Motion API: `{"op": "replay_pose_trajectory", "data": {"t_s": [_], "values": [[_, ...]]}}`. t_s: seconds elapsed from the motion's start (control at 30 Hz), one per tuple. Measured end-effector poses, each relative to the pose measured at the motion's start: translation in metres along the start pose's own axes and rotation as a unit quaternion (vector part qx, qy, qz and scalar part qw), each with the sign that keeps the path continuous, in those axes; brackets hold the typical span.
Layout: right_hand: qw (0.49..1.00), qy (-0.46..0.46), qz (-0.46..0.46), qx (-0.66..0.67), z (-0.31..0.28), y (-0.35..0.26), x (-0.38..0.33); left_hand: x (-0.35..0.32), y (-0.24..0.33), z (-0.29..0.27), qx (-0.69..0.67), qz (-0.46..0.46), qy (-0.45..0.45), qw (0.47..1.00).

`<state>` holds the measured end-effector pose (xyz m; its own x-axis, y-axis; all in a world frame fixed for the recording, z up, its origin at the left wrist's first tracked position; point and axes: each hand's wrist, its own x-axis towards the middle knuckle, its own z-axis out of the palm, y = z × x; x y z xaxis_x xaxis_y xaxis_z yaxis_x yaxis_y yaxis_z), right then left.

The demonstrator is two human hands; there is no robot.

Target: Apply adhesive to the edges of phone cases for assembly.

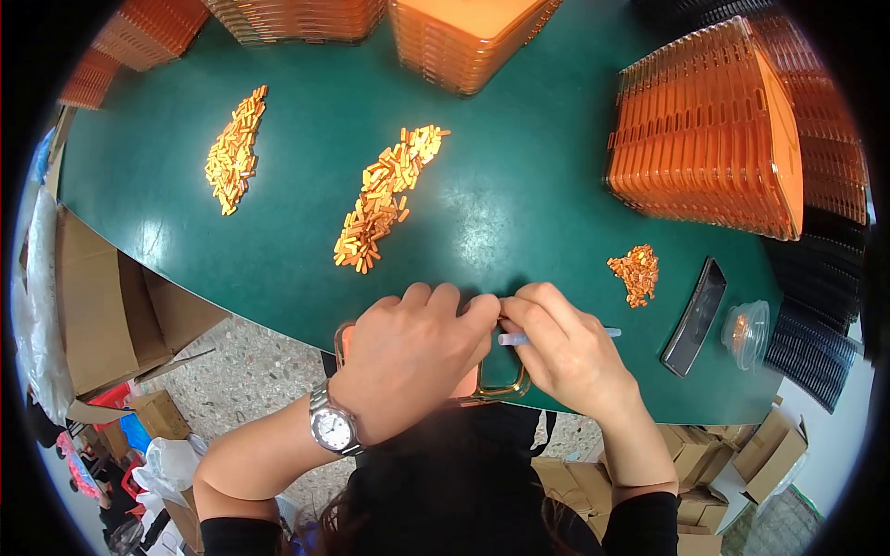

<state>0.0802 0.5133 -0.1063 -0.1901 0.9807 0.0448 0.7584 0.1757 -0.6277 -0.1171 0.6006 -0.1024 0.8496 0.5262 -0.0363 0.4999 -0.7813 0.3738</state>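
Two hands meet fingertip to fingertip over an orange plastic frame at the near edge of a green table.

The left hand (408, 357), with a wristwatch (332, 426) on its wrist, lies across the orange plastic frame (496, 385) and covers most of it; its fingers are curled and touch those of the right hand (565, 352). The right hand is closed around a thin pale stick (556, 337), whose tip pokes out to its right; whatever the touching fingertips pinch between them is too small to tell. Beyond the hands lies a long heap of small orange pieces (382, 199), another heap (235, 153) further to the left. Just right of the right hand are a smaller orange pile (636, 273), a dark phone (695, 315) and a clear lidded cup (744, 332). A tall stack of orange slotted trays (705, 139) stands beyond those.
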Motion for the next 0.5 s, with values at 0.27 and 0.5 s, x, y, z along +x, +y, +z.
{"op": "replay_pose_trajectory", "data": {"t_s": [0.27, 0.5], "values": [[0.986, -0.017, -0.01, -0.165, -0.003, -0.011, -0.003, 0.001, 0.004, 0.006, -0.024, -0.019, 0.025, 0.999], [0.994, 0.024, 0.021, -0.108, 0.01, -0.011, 0.003, 0.001, 0.004, 0.005, -0.03, -0.027, 0.022, 0.999]]}}
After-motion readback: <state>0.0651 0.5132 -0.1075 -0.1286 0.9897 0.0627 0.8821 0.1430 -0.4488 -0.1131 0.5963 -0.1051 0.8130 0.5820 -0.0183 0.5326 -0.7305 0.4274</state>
